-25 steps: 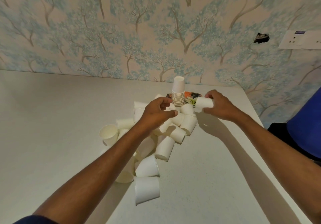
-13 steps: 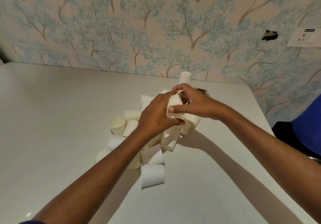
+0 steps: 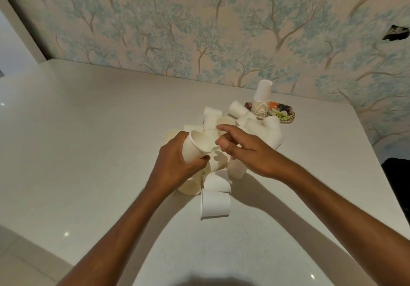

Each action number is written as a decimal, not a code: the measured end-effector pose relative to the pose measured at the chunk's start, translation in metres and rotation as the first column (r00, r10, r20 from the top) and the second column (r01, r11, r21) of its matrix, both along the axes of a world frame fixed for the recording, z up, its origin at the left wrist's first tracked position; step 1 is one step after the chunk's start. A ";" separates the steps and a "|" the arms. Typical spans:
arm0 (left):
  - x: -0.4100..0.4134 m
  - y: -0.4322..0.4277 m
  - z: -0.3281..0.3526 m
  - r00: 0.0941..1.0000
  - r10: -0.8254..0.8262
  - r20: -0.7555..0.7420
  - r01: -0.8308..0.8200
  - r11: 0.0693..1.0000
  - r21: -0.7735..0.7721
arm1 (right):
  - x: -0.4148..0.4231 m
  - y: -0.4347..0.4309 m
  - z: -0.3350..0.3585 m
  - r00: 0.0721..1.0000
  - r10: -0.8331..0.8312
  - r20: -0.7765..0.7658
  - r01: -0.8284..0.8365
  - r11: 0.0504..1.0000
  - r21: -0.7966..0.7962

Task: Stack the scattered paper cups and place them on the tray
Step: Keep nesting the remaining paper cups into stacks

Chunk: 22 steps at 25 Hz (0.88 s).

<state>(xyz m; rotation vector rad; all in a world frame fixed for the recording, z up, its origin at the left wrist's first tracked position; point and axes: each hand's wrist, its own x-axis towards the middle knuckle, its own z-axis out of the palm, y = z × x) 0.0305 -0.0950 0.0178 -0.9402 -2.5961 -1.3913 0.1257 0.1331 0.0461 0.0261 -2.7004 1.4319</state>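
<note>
Over a pile of white paper cups [image 3: 216, 203] lying on the white table [image 3: 88, 152], my left hand [image 3: 175, 166] grips a paper cup [image 3: 196, 147] by its side, its open mouth tilted up and to the right. Close beside that cup's rim hovers my right hand [image 3: 243, 152], fingers loosely bent and holding nothing. An upside-down stack of cups [image 3: 261, 102] stands on the small flower-patterned tray [image 3: 286, 113] at the back right. My hands hide part of the pile.
The table's right edge runs close past the tray, its near edge along the lower left. Tree-patterned wallpaper [image 3: 221, 30] rises directly behind the table. Something dark [image 3: 397, 168] sits beyond the right edge.
My right hand carried a cup from near the tray to my left hand and let go of it. Both hands now sit lower and nearer over the pile.
</note>
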 end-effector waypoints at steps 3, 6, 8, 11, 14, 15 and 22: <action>0.013 -0.026 -0.001 0.998 0.041 0.045 -0.042 0.999 0.026 | 0.017 -0.016 -0.019 0.998 0.060 0.011 -0.061 0.992 0.112; 0.030 -0.043 -0.007 0.991 0.093 0.098 -0.101 0.991 0.086 | 0.032 -0.035 -0.038 0.974 0.223 0.036 -0.214 0.857 0.470; 0.041 -0.051 -0.016 0.982 0.134 0.133 -0.147 0.984 0.096 | 0.037 -0.049 -0.048 0.952 0.306 0.028 -0.250 0.720 0.647; 0.055 -0.062 -0.035 0.963 0.182 0.198 -0.205 0.973 0.105 | 0.039 -0.061 -0.057 0.944 0.329 0.014 -0.241 0.662 0.710; 0.068 -0.070 -0.052 0.937 0.220 0.272 -0.252 0.963 0.091 | 0.039 -0.066 -0.061 0.954 0.298 0.022 -0.223 0.662 0.715; 0.072 -0.072 -0.057 0.927 0.226 0.299 -0.261 0.962 0.081 | 0.039 -0.067 -0.062 0.955 0.297 0.012 -0.212 0.655 0.725; 0.076 -0.085 -0.068 0.919 0.207 0.335 -0.251 0.963 0.095 | 0.034 -0.059 -0.039 0.981 0.192 -0.018 -0.157 0.851 0.502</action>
